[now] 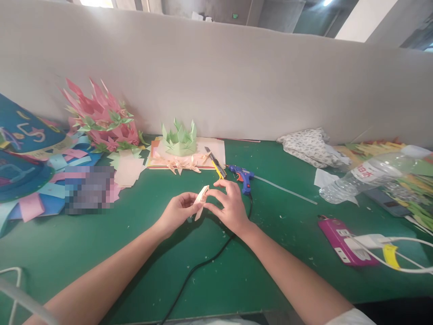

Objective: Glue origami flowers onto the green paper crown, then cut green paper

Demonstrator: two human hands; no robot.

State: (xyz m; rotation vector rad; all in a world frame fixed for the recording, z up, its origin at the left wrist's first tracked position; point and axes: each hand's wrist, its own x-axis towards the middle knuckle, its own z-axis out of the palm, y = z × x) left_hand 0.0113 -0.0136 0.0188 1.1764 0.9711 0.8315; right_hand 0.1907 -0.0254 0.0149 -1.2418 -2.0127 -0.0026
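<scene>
Between my two hands, above the green table, is a small folded strip of cream paper point(202, 198). My left hand point(181, 210) pinches it from the left with thumb and fingers. From the right, my right hand point(228, 203) grips its upper edge with its fingertips. Just beyond lie a yellow utility knife point(216, 163) and a blue glue gun point(244, 177) with a clear glue stick point(287, 185) out of its back. A row of peach folded paper pieces point(179, 163) and a green paper crown point(179, 139) rest on a stack of paper point(216, 146).
Pink paper crowns point(104, 117), blue party hats point(27, 131) and loose paper strips point(30, 207) fill the left. On the right are a plastic bottle point(368, 174), a purple power strip point(345, 241) and a patterned cloth point(304, 144). A black cord point(203, 264) crosses the green table point(135, 271).
</scene>
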